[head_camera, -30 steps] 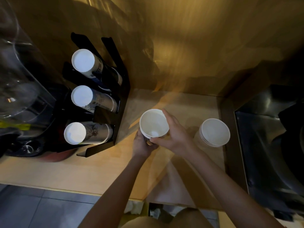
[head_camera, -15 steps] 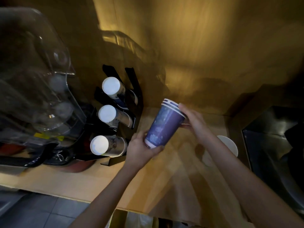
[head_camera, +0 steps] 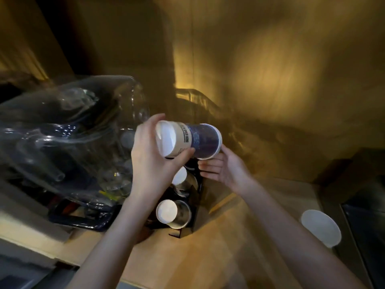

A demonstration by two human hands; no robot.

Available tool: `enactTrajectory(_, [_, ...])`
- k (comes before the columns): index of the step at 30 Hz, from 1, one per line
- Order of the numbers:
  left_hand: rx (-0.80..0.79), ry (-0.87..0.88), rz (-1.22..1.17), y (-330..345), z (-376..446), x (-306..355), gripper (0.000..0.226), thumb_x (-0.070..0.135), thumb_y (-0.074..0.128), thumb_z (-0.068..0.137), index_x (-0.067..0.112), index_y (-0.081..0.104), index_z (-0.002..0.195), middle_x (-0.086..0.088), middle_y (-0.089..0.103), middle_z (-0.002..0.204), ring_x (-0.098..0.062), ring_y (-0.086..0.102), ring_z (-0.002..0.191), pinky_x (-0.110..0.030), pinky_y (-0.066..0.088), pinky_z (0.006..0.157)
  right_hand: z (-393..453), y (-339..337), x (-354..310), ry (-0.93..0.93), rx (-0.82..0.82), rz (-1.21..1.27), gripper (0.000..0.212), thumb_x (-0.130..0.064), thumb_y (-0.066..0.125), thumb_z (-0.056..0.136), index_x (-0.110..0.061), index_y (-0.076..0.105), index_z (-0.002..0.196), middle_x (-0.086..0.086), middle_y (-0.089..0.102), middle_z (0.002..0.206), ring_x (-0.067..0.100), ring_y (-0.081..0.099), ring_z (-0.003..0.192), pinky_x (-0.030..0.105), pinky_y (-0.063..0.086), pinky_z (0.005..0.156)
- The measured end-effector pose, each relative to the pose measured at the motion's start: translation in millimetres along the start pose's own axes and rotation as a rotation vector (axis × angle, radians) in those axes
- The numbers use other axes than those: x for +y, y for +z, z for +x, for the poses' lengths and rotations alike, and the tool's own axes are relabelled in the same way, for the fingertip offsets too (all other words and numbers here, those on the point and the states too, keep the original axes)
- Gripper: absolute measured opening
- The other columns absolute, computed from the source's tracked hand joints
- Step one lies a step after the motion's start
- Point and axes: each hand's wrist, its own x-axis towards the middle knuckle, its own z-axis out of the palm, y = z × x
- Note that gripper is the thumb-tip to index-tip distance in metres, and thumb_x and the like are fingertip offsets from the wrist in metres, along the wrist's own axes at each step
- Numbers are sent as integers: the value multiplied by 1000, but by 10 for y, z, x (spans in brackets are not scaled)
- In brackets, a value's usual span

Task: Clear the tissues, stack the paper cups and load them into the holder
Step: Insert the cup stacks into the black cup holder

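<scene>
A stack of blue-printed paper cups lies sideways in the air, white base toward me, rims to the right. My left hand grips it around the base end. My right hand is just below the rim end, thumb against the rim, fingers spread and pointing left. Directly beneath stands the black cup holder with two loaded cup rows showing, a middle one and a lower one. Its top slot is hidden behind my hand and the stack. No tissues are in sight.
Another white cup stack stands on the wooden counter at the right, beside a dark sink or appliance. A big clear plastic container over a dark tray crowds the left of the holder.
The cup stack has risen from the counter, turned from upright to lying sideways, and moved left over the holder. My right hand has gone from gripping the rim to sitting beneath it.
</scene>
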Motion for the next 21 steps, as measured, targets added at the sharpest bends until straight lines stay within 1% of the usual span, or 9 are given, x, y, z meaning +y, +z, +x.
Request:
enactTrajectory(2, [33,64,12,-82,116,-20,79,31,81,58,13,44,126,12,41,116,8,34,105,0,28,86,19,154,-88,23,-32,-19,47,-36,32,97,1,56,113,20,67,87,27,66,79,37,56,70])
enactTrajectory(4, [23,87,21,-119,215,-39,79,30,81,59,15,44,128,9,46,118,4,36,108,-7,29,90,52,277,-140,38,-43,-55,44,-29,32,98,4,51,120,22,65,91,30,64,83,37,55,70])
enactTrajectory(6, [-14,97,43,-131,293,-31,80,26,82,61,17,44,130,1,52,123,1,38,109,-12,29,92,104,367,-156,-16,-20,-185,39,-24,36,98,4,49,121,19,64,86,27,64,77,32,56,63])
enactTrajectory(8, [-57,113,61,-125,365,-4,80,23,82,62,18,43,132,-4,53,126,-3,41,110,-16,30,92,168,375,-135,-147,33,-416,36,-23,43,96,6,52,115,15,62,81,20,61,67,25,54,58])
enactTrajectory(10, [-88,122,72,-123,444,11,80,20,82,62,19,43,132,-4,53,127,-11,46,114,-18,29,93,211,348,-112,-289,57,-650,35,-25,49,93,6,56,108,14,60,84,18,55,63,28,46,59])
enactTrajectory(12, [-113,134,85,-109,528,7,80,19,82,62,19,43,132,-4,53,128,-15,47,117,-19,29,93,246,315,-95,-366,75,-810,36,-29,52,91,6,57,98,15,59,82,21,52,63,34,39,62])
enactTrajectory(16, [-155,112,99,-25,625,-67,81,19,82,61,18,43,131,-4,52,130,-18,47,119,-19,28,92,339,280,-100,-374,96,-876,39,-32,53,89,7,58,88,14,57,73,23,49,61,34,38,63])
enactTrajectory(19, [-185,95,95,56,632,-148,80,19,83,60,19,44,130,-4,52,127,-18,47,116,-13,26,87,401,243,-99,-338,95,-917,33,-31,51,91,-3,58,74,4,54,60,18,47,54,32,36,58])
enactTrajectory(21, [-176,85,83,86,648,-192,79,19,83,60,19,44,129,-4,53,126,-17,47,115,-10,25,85,456,223,-97,-305,82,-913,35,-30,50,92,-10,55,64,-2,52,49,14,45,47,32,33,55])
